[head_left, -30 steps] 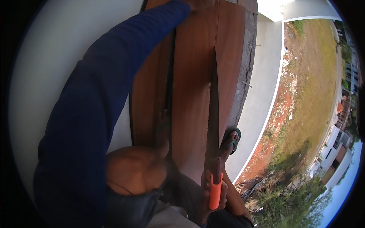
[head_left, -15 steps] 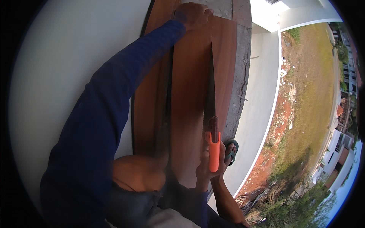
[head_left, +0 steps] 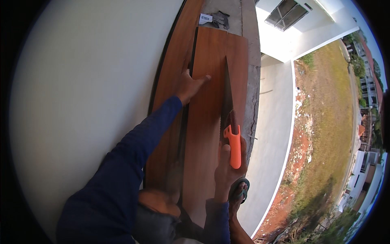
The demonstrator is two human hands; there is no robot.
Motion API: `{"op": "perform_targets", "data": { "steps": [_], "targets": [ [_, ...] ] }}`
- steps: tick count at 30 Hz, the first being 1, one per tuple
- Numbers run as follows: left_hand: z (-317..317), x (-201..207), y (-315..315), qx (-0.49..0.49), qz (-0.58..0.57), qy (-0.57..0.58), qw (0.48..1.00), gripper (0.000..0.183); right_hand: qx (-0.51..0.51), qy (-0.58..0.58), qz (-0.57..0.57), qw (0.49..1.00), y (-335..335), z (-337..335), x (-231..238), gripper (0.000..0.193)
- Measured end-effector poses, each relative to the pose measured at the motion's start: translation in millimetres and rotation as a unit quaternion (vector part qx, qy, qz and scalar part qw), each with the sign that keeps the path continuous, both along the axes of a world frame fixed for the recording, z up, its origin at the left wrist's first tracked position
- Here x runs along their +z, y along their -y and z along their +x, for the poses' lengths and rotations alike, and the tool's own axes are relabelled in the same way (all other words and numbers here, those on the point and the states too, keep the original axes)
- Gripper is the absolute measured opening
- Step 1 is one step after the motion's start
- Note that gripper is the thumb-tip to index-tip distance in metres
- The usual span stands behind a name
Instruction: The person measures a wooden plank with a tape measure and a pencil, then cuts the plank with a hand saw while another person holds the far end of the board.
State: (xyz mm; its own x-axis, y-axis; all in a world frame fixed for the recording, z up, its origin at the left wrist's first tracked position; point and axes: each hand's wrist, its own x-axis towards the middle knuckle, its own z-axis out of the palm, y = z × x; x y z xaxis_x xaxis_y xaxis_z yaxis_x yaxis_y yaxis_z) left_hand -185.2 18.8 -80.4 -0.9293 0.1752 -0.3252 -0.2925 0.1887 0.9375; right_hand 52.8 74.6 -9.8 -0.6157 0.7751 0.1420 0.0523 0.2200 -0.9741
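Observation:
In my right hand [head_left: 225, 175] is a handsaw [head_left: 235, 151] with an orange handle, fingers wrapped round it. Its dark, tapering blade points away from me along a reddish-brown wood-look board [head_left: 205, 122]. A cut line runs from the blade's tip to the board's far end. My left hand [head_left: 190, 86] grips the board's left edge, thumb on top and fingers hidden down in the gap. Another brown board [head_left: 160, 134] lies to the left, against the wall. My bent knee [head_left: 160, 202] is at the boards' near end.
Beyond the board's far end, a white card-like piece [head_left: 206, 18] and a crumpled grey item [head_left: 220, 19] lie on the concrete ledge [head_left: 254, 77]. A pale wall [head_left: 89, 81] rises on the left. My foot in a green flip-flop [head_left: 243, 190] stands at right, near a drop to grassy ground [head_left: 325, 101].
My left hand has come back from the board's far end to its left edge, nearer me. The saw and my right hand sit slightly farther forward in the picture; the view has shifted.

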Motion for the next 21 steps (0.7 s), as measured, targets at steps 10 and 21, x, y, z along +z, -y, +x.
{"op": "perform_targets", "data": {
  "steps": [10,21],
  "targets": [
    [-17,-54,-21,0.029,0.025,0.042,0.998,0.050,0.066,0.001,-0.009,0.998,-64,-133,-23,0.033],
    [-33,-70,-21,0.027,0.008,0.059,0.998,0.050,0.018,0.177,0.043,0.983,1,48,56,0.048]
  ]
}}
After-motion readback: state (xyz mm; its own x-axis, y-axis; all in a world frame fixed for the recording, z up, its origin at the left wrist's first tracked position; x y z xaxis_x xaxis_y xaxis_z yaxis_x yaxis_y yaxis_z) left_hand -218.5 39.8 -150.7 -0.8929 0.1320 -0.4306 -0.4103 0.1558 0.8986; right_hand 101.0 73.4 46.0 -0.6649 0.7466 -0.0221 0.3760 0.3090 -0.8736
